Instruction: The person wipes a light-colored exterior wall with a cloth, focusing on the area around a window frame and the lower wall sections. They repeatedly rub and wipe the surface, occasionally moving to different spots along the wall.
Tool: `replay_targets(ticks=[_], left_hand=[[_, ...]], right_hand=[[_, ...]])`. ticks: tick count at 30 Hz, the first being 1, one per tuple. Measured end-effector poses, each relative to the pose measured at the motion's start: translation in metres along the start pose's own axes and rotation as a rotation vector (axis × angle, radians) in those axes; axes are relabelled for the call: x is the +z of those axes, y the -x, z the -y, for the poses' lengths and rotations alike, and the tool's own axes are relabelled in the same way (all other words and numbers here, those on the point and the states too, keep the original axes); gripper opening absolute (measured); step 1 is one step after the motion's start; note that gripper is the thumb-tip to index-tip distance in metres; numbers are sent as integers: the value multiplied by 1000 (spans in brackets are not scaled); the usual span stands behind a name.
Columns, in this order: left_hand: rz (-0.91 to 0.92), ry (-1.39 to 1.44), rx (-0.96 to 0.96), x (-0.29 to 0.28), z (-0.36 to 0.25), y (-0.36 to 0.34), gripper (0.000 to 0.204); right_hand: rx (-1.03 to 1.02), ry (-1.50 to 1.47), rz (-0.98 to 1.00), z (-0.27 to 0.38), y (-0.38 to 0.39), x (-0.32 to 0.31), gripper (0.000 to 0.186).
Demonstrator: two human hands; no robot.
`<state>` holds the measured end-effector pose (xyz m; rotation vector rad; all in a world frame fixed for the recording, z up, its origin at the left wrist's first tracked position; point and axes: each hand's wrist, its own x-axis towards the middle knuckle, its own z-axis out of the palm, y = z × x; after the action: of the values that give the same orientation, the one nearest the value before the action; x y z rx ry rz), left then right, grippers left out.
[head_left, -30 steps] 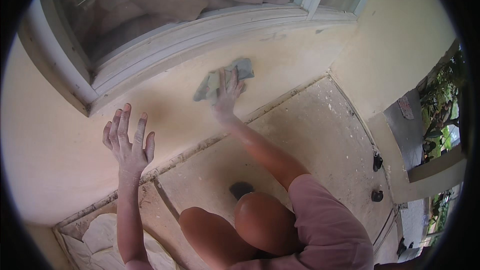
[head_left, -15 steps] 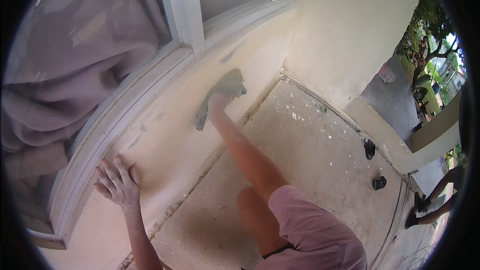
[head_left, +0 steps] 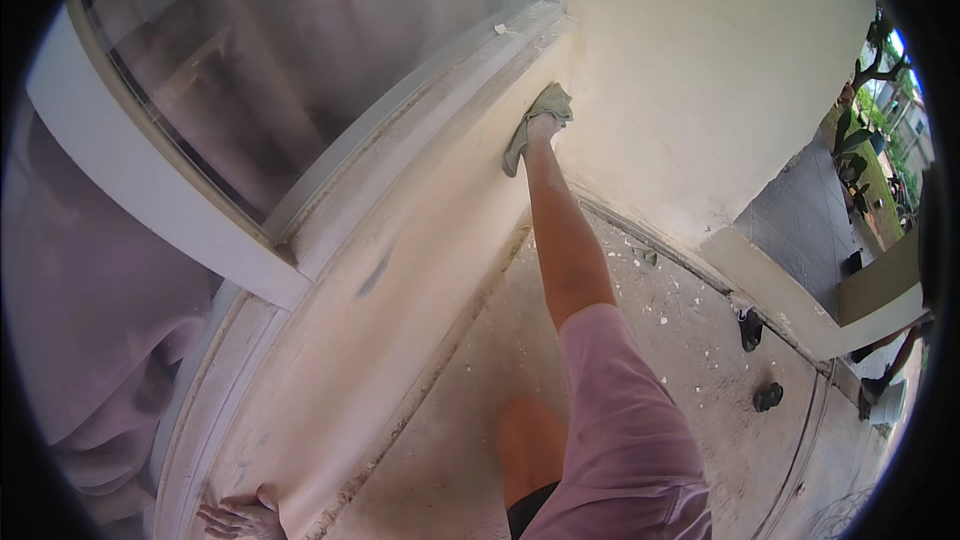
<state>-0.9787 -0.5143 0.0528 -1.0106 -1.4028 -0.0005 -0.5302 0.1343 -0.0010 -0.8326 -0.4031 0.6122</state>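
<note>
With my right arm stretched far forward, my right hand (head_left: 543, 127) is closed on a grey-green cloth (head_left: 552, 100). The cloth lies against the cream wall (head_left: 440, 210) below the window, close to the corner where another wall meets it. Part of the cloth hangs down beside the hand, and the fingers are partly hidden by it. At the lower left edge, my left hand (head_left: 245, 518) rests on the same wall with its fingers apart and holds nothing. A dark grey patch (head_left: 376, 272) marks the wall between the hands.
Above the wall runs a window ledge (head_left: 430, 130), with glass and curtains behind. White flecks dot the concrete floor (head_left: 480, 380). Two dark shoes (head_left: 750, 330) (head_left: 768, 397) lie by the low step at right. Another person's legs (head_left: 885, 370) show near a pale bucket (head_left: 888, 405).
My right hand has carried the cloth forward along the wall to the corner. My left hand now sits lower in view, and the view itself has shifted forward.
</note>
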Motion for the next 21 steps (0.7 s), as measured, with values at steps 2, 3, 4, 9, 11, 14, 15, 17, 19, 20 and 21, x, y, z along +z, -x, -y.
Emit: replay_targets(ticks=[2,3,4,9,11,14,15,17,19,20,21], left_hand=[[63,-67,20,1,12,14,97],[49,-53,15,2,9,11,97],[34,-38,9,2,7,6,97],[-44,-45,72,2,14,3,100],[-5,-25,2,4,17,22,99],[37,-84,-45,1,10,10,101],[6,-83,-10,4,12,8,101],[-55,-76,32,10,12,13,101],[-36,-68,8,12,10,11,99],[-24,-74,-2,9,9,10,98],[-8,-73,0,6,11,9,97]], right_hand=[[-36,-38,8,-16,-21,0,56],[-53,-45,19,-28,-25,-8,56],[-71,-55,35,-39,-31,-13,56],[-101,-122,115,-62,-61,-38,55],[-139,-158,174,-59,-86,-22,55],[-212,-223,259,-38,-130,4,54],[-229,-236,284,-36,-141,8,54],[-245,-332,340,-28,-155,26,54],[-244,-412,388,-28,-158,30,53],[-266,-400,404,-25,-156,35,53],[-309,-348,414,-22,-152,37,53]])
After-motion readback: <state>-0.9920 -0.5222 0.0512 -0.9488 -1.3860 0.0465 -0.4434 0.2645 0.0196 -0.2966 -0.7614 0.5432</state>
